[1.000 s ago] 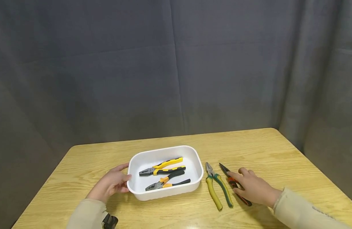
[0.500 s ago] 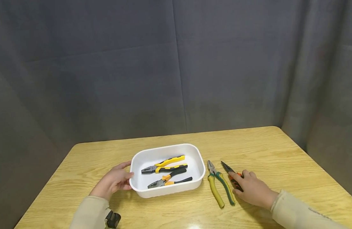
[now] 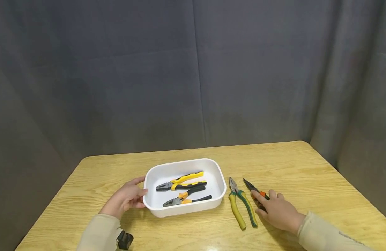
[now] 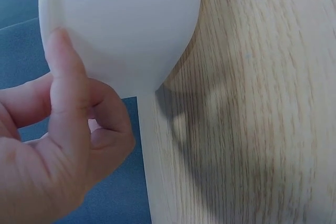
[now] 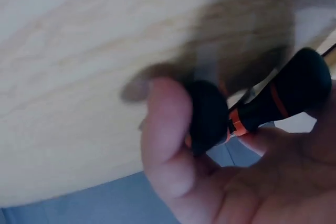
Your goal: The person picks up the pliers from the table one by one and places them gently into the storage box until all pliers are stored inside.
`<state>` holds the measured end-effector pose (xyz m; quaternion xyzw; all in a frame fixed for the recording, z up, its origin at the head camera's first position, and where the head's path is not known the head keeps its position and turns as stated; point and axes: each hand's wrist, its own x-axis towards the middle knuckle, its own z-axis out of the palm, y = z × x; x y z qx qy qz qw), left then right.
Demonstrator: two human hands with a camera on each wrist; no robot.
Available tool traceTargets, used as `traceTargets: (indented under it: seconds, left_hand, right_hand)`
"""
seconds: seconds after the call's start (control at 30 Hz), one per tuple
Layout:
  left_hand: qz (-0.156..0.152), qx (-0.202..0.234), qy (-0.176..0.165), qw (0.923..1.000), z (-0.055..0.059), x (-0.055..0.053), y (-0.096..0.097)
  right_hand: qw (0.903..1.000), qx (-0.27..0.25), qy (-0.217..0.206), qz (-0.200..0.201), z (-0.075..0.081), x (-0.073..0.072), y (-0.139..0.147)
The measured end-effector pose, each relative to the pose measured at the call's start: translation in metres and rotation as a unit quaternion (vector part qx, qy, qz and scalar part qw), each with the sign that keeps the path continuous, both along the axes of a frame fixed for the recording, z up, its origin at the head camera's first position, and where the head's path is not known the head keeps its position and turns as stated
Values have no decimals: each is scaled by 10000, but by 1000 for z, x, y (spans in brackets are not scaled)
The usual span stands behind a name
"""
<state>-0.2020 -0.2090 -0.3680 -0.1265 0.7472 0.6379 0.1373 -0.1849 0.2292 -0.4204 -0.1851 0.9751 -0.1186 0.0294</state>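
My left hand (image 3: 126, 198) grips the left end of a white plastic box (image 3: 185, 211), thumb over the rim and fingers outside. Inside the box lie combination pliers with yellow-and-black handles (image 3: 186, 177) and a second pair with orange-and-black handles (image 3: 193, 200). My right hand (image 3: 280, 212) holds long-nose pliers (image 3: 251, 185) with black and orange-red handles. Their dark tips point away to the upper left, and the palm hides much of the grips. The right wrist view shows fingers curled about the handles (image 5: 286, 90). Pliers with yellow-green handles (image 3: 238, 209) lie between box and right hand.
The wooden table (image 3: 268, 157) has rounded far corners and backs onto a dark grey curtain (image 3: 149, 87). A similar curtain hangs along the right side. A small black device (image 3: 124, 240) is strapped at my left wrist.
My right hand has closed round the long-nose pliers, whose handle ends have swung in under the palm. The left hand keeps its hold on the box. The head view has shifted slightly.
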Motion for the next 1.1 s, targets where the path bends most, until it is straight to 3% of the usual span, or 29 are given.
traceTargets:
  seconds: [0.37, 0.63, 0.9, 1.1]
  left_hand:
    - [60, -29, -19, 10000, -1, 0, 3]
    - [147, -109, -5, 9998, -2, 0, 1]
    - [38, -169, -11, 9998, -3, 0, 5]
    - [59, -246, 14, 9997, -2, -2, 3]
  right_hand:
    - [9996, -77, 257, -7, 5, -8, 8]
    - [9971, -653, 203, -340, 2, -11, 9]
    - [9868, -998, 1149, -552, 7, -5, 14]
    - [9790, -1092, 1698, -295, 24, -5, 10]
